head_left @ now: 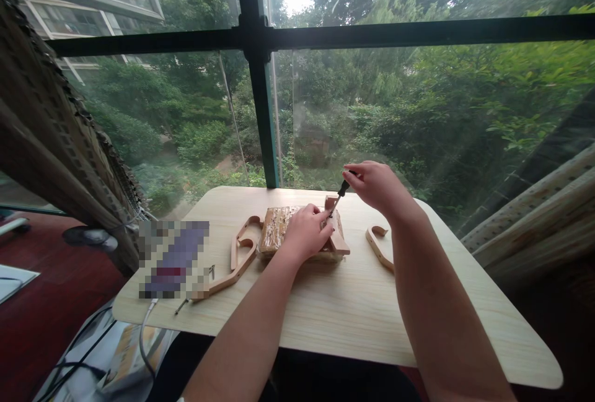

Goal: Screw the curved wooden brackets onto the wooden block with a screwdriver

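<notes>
My right hand [369,182] is closed round the black handle of a screwdriver [343,189], which slants down to the left. Its tip meets a light wooden piece [340,243] that lies on a plastic-wrapped block [275,225]. My left hand [309,231] rests on that block, its fingers reaching to the wooden piece near the screwdriver tip. Whether those fingers pinch a screw there is too small to tell. Left of the block lies a curved wooden part [232,275]. A hook-shaped wooden part [375,242] sits to the right, partly behind my right forearm.
All this is on a pale wooden table [334,315] with rounded corners, standing against a window. Screws [181,306] lie at the left near a blurred-out object [174,259] with a white cable [143,334]. Curtains [60,104] hang at both sides.
</notes>
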Demonstrator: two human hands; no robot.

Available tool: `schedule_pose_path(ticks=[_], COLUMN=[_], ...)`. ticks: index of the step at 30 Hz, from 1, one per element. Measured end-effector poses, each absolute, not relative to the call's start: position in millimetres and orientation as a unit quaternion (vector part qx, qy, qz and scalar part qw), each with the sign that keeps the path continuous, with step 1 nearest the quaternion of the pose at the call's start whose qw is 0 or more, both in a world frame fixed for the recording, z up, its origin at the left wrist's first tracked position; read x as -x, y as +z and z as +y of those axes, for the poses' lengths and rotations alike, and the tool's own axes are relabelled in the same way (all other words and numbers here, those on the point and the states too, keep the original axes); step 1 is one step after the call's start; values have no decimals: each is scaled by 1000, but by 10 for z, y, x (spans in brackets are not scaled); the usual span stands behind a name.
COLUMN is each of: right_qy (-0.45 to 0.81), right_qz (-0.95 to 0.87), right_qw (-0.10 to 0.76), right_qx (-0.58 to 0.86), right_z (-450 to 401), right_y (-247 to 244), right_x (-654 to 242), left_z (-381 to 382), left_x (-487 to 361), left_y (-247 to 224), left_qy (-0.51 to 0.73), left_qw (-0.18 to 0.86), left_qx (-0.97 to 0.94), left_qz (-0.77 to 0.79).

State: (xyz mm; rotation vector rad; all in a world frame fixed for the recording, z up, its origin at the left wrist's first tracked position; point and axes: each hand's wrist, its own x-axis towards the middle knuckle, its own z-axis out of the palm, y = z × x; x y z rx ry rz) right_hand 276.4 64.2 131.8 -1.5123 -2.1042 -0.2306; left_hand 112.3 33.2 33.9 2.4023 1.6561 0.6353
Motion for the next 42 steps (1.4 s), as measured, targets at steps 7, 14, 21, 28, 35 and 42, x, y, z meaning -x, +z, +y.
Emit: schedule_pose_path(ticks=[7, 14, 21, 28, 35, 42], right_qy=[-59, -44, -78, -46, -83, -70], right_qz=[-784, -768, -783, -789, -773, -778], right_qw=[251, 280, 292, 312, 336, 307], right_qx=[564, 575, 544, 528, 532, 543], right_z=[633, 599, 643, 649, 677, 681], right_y=[1315, 1320, 1282, 1263, 1258, 1231], right_x=[-2746, -2711, -2672, -2644, -2644, -2642], left_z=[333, 333, 334, 340, 332, 331], left_x=[-1119, -1119, -1119, -1116, -1118, -1121], left_y=[333, 334, 335, 318, 333, 325], left_qy=[208, 210, 214, 219, 216, 217], left_qw=[74, 72, 71, 72, 74, 65], left_qx=[-803, -803, -803, -802, -802, -803], left_qz=[553, 554, 551, 551, 551, 551])
